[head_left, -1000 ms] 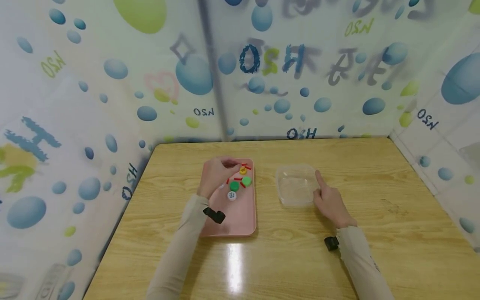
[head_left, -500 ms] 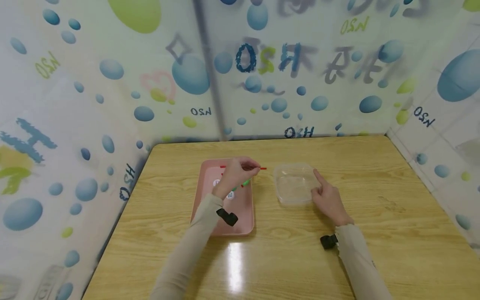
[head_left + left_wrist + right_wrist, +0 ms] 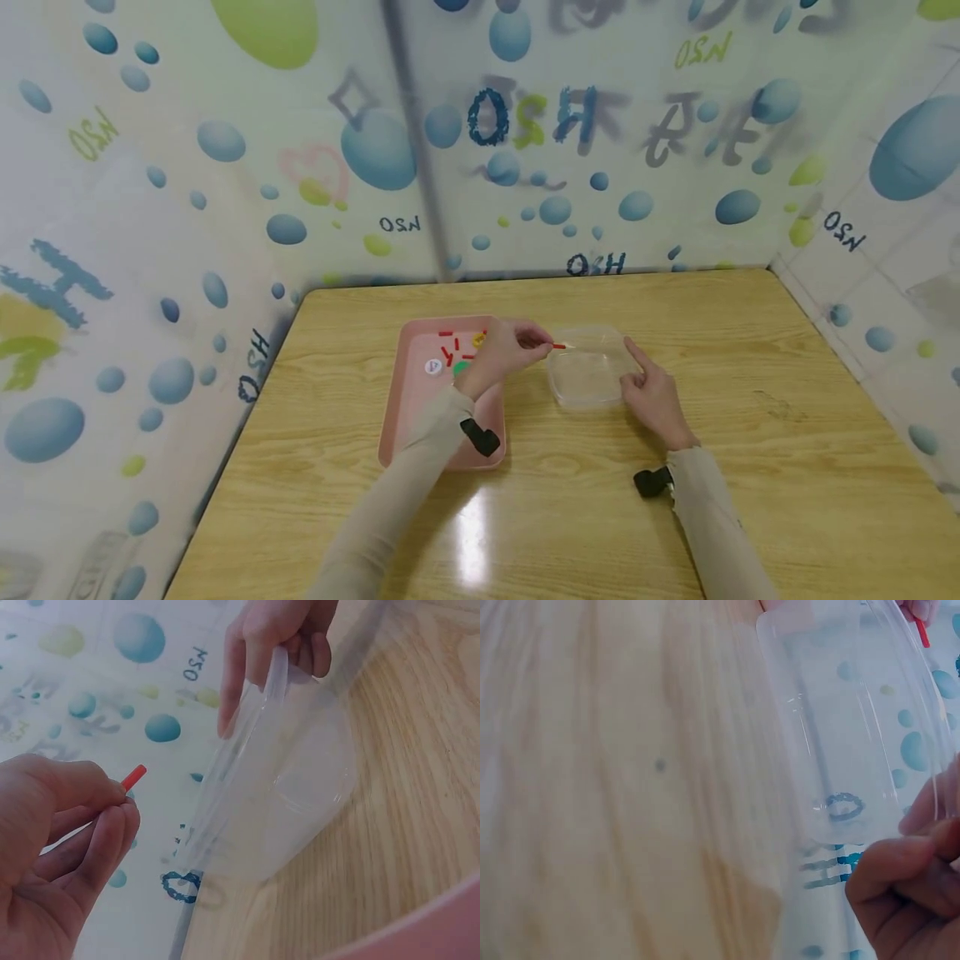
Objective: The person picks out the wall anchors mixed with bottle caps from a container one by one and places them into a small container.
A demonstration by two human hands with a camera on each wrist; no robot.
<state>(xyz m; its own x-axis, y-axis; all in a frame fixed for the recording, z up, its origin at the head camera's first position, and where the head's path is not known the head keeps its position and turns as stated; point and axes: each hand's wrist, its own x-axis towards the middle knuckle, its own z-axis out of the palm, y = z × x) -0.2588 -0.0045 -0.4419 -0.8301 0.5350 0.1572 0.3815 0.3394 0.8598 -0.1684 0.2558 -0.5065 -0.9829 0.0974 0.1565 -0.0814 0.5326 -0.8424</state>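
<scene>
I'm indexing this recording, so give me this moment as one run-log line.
left hand: pinches red stick | right hand: grips clear container on table | pink tray: other red sticks, white disc, green disc

The left hand [image 3: 506, 354] and its sleeve [image 3: 408, 479] hide part of the pink tray [image 3: 401, 417]. The white disc [image 3: 433, 367] is too small to read. The right wrist view crops the right hand [image 3: 907, 892].
</scene>
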